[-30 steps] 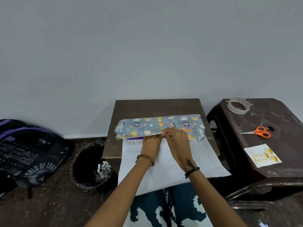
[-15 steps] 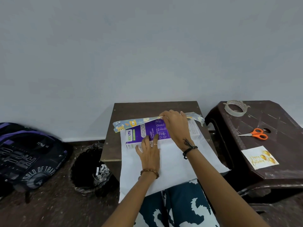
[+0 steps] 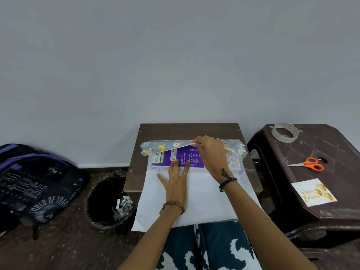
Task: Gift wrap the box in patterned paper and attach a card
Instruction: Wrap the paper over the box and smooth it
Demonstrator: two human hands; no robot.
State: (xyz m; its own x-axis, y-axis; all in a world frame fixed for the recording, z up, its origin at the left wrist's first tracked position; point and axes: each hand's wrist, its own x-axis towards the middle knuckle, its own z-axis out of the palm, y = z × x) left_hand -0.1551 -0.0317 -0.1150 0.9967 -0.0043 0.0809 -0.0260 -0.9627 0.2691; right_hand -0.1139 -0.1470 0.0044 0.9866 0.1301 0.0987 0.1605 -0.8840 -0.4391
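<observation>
A purple and white box lies on the white underside of the patterned paper, which is spread over a small brown table and hangs toward my lap. My left hand lies flat with straight fingers, fingertips pressing on the box's near edge. My right hand pinches the paper's far edge, whose blue animal-print side is lifted over the back of the box. A white "Happy Birthday" card lies on the dark stool at the right.
On the dark plastic stool to the right are a roll of clear tape and orange scissors. A black-lined waste bin stands left of the table, with a dark backpack further left. A wall is close behind.
The patterned flap, folded over the box a second ago, has been pulled back by my right hand, uncovering the purple box. My left hand let go and flattened onto the box's near edge.
</observation>
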